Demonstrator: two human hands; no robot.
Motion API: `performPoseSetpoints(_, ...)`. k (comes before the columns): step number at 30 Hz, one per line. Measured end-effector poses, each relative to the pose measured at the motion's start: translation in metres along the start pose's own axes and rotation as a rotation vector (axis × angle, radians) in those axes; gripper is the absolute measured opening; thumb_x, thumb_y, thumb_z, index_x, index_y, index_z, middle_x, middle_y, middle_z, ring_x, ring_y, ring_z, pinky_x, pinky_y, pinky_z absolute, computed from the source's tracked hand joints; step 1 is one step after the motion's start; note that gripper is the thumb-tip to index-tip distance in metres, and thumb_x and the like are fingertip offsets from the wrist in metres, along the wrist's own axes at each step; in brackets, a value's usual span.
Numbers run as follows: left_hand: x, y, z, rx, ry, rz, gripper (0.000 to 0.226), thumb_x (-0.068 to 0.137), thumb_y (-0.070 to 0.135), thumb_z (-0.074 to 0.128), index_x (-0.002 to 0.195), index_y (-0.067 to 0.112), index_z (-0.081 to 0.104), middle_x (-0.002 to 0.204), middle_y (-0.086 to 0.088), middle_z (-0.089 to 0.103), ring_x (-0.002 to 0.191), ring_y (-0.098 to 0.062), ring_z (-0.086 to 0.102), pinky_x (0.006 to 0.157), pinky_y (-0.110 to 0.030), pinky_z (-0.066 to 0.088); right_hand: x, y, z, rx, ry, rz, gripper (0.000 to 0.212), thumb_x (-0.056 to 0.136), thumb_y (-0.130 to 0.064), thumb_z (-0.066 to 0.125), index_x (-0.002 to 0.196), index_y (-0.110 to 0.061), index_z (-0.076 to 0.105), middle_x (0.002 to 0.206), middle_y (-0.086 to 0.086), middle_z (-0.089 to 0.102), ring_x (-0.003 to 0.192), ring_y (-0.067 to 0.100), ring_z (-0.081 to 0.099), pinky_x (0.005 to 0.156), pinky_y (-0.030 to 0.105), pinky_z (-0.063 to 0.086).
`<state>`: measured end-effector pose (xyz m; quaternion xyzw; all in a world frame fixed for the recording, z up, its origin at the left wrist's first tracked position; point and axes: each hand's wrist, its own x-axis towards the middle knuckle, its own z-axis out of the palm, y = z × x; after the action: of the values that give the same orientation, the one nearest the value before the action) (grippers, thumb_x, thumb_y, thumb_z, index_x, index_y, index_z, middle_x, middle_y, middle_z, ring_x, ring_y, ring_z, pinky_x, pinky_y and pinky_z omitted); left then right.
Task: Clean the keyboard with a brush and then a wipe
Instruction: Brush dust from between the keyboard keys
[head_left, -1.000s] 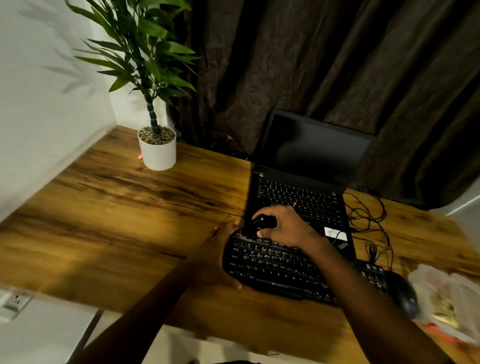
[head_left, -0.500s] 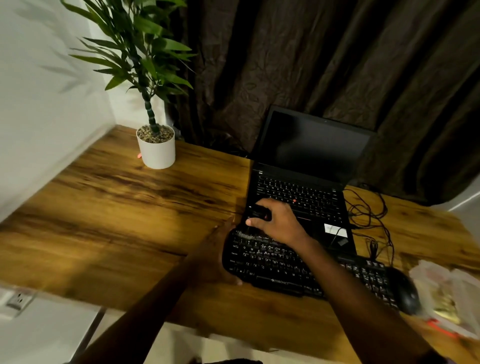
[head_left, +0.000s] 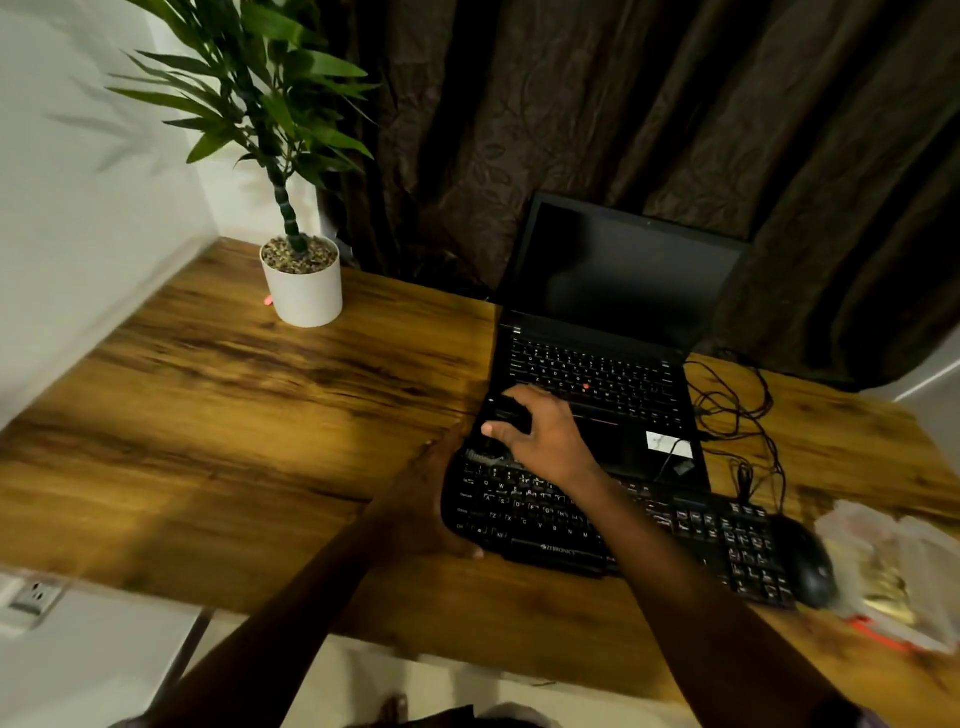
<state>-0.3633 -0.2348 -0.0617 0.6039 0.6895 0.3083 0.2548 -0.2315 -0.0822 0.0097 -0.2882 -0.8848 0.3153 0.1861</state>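
Crowding the keyboard (head_left: 524, 512) — left end — hands (head_left: 421, 499) (head_left: 545, 436), brush (head_left: 511, 415)

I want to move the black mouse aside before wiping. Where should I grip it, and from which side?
Come from above: the mouse lies close between the keyboard and a plastic bag, leaving little side room. Cup its domed back, then probably pinch its two long flanks.

The keyboard (head_left: 613, 525) lies before the laptop (head_left: 597, 364), mouse (head_left: 805, 566) at its right.
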Motion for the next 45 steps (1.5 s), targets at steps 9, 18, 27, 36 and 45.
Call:
performPoseSetpoints(9, 0.000, -0.004, 0.004, 0.045, -0.013, 0.011, 0.143, 0.049, 0.066, 0.088, 0.156, 0.024, 0.002, 0.161, 0.012, 0.016, 0.146, -0.005, 0.013, 0.122, -0.040, 0.020, 0.000, 0.017, -0.020, -0.147, -0.142, 0.032, 0.043, 0.087, -0.029, 0.072, 0.126, -0.021, 0.055, 0.116, 0.001, 0.052, 0.109, 0.018, 0.053, 0.090, 0.041, 0.053)
performPoseSetpoints(18, -0.002, 0.006, -0.002, 0.037, 0.019, 0.021, 0.142, 0.051, 0.054, 0.093, 0.156, 0.025, 0.002, 0.157, 0.016, 0.014, 0.138, 0.005, 0.009, 0.123, -0.033, 0.014, 0.001, 0.014, -0.010, -0.007, -0.099, 0.049, 0.035, 0.087, -0.021, 0.072, 0.119, -0.020, 0.058, 0.108, 0.003, 0.054, 0.100, 0.018, 0.056, 0.084, 0.036, 0.053)
performPoseSetpoints(27, -0.001, 0.001, -0.001, 0.048, -0.011, 0.023, 0.142, 0.051, 0.063, 0.087, 0.146, 0.043, -0.016, 0.155, 0.019, 0.009, 0.138, 0.008, 0.004, 0.122, -0.029, 0.010, 0.003, 0.008, -0.003, 0.007, -0.065, 0.012, 0.032, 0.086, -0.021, 0.073, 0.114, -0.018, 0.060, 0.105, 0.003, 0.056, 0.096, 0.016, 0.058, 0.082, 0.036, 0.054)
performPoseSetpoints(36, 0.001, 0.005, -0.003, -0.007, -0.009, 0.008, 0.148, 0.050, 0.055, 0.092, 0.158, 0.016, -0.001, 0.159, 0.011, 0.024, 0.138, 0.002, 0.015, 0.120, -0.027, 0.015, -0.012, 0.021, -0.027, -0.028, -0.060, 0.099, 0.031, 0.092, -0.016, 0.066, 0.119, -0.021, 0.052, 0.099, -0.001, 0.061, 0.086, 0.005, 0.062, 0.071, 0.025, 0.058)
performPoseSetpoints(45, 0.002, -0.006, 0.004, 0.030, 0.005, 0.005, 0.146, 0.045, 0.073, 0.084, 0.151, 0.045, -0.013, 0.159, 0.013, 0.023, 0.147, -0.011, 0.021, 0.120, -0.041, 0.027, -0.011, 0.021, -0.019, 0.015, -0.044, 0.078, 0.029, 0.091, -0.021, 0.069, 0.115, -0.028, 0.053, 0.084, 0.011, 0.066, 0.070, 0.032, 0.067, 0.061, 0.050, 0.058)
